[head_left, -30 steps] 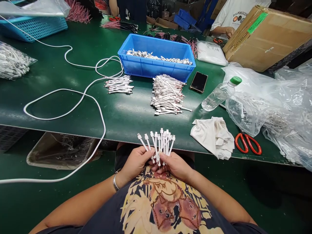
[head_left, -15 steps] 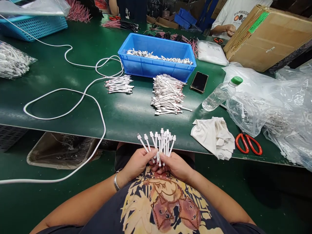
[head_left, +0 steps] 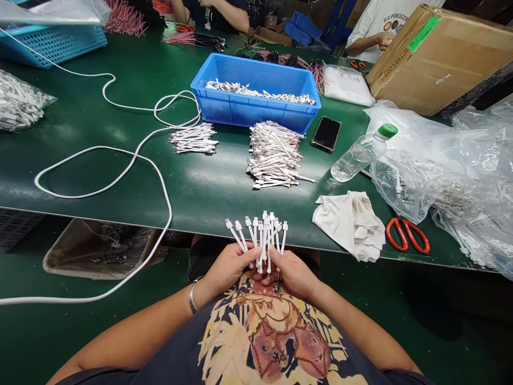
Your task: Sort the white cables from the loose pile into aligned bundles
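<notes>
Several short white cables (head_left: 260, 235) with plug ends fan upward between my hands, just off the table's front edge. My left hand (head_left: 236, 263) is closed on the left part of the fan, thumb pressed over the strips. On the right side, my right hand (head_left: 292, 267) pinches the rest, its thumb near the middle of the bunch. Thin bare wire ends show below the thumbs; the other fingers are partly hidden under the cables. Beyond lie a large pile of similar cables (head_left: 276, 155) and a smaller pile (head_left: 194, 139).
A blue bin (head_left: 256, 109) of white pieces stands behind the piles. To the right are a phone (head_left: 326, 133), a water bottle (head_left: 356, 158), a white cloth (head_left: 352, 224), red-handled scissors (head_left: 407, 235) and plastic bags (head_left: 460, 176). A long white cord (head_left: 164, 187) loops at left. Two people sit opposite.
Between my hands the cables have shifted slightly, with a right-hand one now tilted across its neighbours. Across the table, a person's arms have come further into view.
</notes>
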Motion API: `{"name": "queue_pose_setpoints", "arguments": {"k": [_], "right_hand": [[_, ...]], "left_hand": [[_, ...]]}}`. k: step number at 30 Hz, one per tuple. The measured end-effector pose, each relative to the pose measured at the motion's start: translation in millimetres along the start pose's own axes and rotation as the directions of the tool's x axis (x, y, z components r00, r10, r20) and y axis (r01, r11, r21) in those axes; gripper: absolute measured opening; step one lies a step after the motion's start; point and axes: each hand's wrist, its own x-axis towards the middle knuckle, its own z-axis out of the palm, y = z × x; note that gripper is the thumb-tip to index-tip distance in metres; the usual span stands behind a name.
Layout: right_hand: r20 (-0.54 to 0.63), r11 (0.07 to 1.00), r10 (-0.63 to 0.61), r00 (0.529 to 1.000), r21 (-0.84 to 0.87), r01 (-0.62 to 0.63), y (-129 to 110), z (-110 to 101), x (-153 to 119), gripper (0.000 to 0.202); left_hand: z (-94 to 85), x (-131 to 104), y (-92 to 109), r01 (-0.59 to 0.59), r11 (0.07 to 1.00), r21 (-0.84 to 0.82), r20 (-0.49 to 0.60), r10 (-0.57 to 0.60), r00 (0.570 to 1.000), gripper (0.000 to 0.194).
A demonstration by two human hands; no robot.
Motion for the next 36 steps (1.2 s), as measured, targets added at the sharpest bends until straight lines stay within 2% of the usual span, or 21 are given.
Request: {"name": "queue_pose_setpoints", "arguments": {"k": [11,17,23,26,32,36], "right_hand": [[0.015,0.998,0.013,1.000,-0.055,-0.012,-2,0,0,0.056],[0.030,0.993,0.008,1.000,-0.119,-0.005,-7,3,-2,0.060],[0.014,0.988,-0.036,0.999,-0.153,0.038,-6,1,-3,0.058],[0.004,0.987,-0.048,0.999,-0.155,0.048,-5,0,-5,0.057],[-0.039,0.987,-0.061,0.997,-0.151,0.054,-5,0,-6,0.060],[-0.017,0.986,-0.072,0.997,-0.155,0.068,-4,-1,-4,0.058]], "left_hand": [[2.8,0,-2,0.064,0.989,-0.137,-0.010,-0.066,0.998,0.027],[8.5,3,3,0.180,0.969,-0.171,0.006,-0.182,0.983,0.036],[15.1,7,6,0.146,0.981,-0.124,-0.013,-0.149,0.989,0.037],[15.2,7,4,0.110,0.984,-0.139,0.012,-0.109,0.994,0.034],[14.5,5,4,0.110,0.981,-0.162,0.063,-0.101,0.993,0.034],[15.9,4,7,0.089,0.986,-0.141,0.046,-0.083,0.995,0.035]]}}
